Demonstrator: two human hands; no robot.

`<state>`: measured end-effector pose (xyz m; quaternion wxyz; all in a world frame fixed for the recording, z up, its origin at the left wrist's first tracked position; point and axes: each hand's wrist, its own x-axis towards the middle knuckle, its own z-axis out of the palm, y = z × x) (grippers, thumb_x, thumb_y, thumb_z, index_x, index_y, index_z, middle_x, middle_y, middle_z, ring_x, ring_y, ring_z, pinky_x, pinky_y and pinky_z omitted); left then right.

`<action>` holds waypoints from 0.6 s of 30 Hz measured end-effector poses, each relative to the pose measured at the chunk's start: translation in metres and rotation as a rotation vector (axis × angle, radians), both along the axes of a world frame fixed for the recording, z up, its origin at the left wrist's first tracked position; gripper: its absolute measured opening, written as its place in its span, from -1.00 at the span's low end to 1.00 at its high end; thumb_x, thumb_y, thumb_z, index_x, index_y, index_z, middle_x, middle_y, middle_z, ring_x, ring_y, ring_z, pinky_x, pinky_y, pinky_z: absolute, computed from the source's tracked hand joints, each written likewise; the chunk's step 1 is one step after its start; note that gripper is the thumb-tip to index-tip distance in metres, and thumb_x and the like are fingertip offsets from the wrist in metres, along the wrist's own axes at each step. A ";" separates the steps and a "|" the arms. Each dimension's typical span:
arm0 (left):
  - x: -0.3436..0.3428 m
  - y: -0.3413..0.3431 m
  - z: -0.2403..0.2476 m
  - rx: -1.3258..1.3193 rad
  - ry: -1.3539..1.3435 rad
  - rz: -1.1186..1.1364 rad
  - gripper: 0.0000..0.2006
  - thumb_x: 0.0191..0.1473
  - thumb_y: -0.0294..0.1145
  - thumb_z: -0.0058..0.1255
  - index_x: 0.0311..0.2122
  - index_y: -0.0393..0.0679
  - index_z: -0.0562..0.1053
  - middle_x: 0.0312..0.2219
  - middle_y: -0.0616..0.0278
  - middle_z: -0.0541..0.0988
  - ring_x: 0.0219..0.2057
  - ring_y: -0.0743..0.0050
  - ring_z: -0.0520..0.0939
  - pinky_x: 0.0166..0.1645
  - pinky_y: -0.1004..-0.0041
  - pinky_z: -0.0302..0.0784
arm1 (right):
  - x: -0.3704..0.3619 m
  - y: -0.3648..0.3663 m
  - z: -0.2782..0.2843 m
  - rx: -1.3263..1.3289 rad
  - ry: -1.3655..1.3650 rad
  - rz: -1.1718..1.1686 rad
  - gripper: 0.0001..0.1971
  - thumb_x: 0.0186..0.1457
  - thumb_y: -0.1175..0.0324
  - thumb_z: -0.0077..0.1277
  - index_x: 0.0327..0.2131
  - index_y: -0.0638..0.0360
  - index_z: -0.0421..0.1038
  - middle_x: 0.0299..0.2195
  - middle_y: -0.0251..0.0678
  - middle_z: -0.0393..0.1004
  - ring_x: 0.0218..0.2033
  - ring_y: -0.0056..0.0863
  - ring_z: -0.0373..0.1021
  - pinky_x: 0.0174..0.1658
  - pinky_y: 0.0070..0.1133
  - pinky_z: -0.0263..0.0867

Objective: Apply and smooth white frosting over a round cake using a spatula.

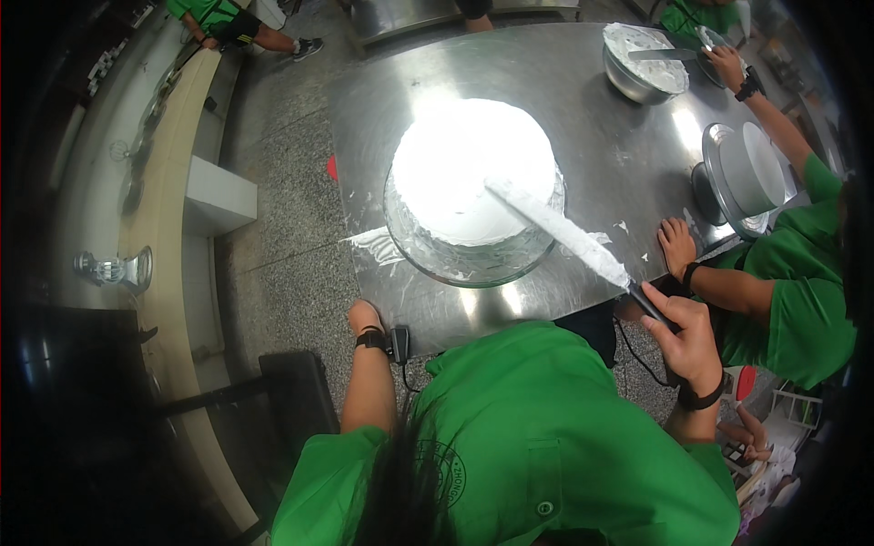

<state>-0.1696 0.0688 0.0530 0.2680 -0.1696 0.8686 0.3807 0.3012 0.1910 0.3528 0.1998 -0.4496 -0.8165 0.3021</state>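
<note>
A round cake (455,173) covered in white cream sits on a clear glass turntable (482,276) on the steel table. Glare washes out much of its top. My right hand (687,335) is closed round the black handle of an icing spatula (574,238). White cream coats the blade, and its tip lies over the right part of the cake's top. At the table's near left edge is my left hand (365,317), apart from the cake; its fingers are hidden from view.
Smeared cream (378,244) marks the steel table (583,118) left of the turntable. At the far right stands a metal bowl (642,84) of cream with a spatula across it. Beside me, a co-worker in green leans one hand (675,246) near another cake (754,166) on a stand.
</note>
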 end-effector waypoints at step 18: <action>0.004 0.004 0.009 0.025 -0.035 0.036 -0.50 0.16 -0.22 -0.37 0.00 -0.48 0.35 0.01 -0.19 0.41 0.01 -0.14 0.45 0.11 0.18 0.30 | 0.010 0.007 -0.011 -0.770 0.346 0.035 -0.70 0.24 0.30 -0.23 -0.11 0.35 0.33 -0.58 -0.29 0.44 -0.73 -0.68 0.28 -0.63 -0.75 0.21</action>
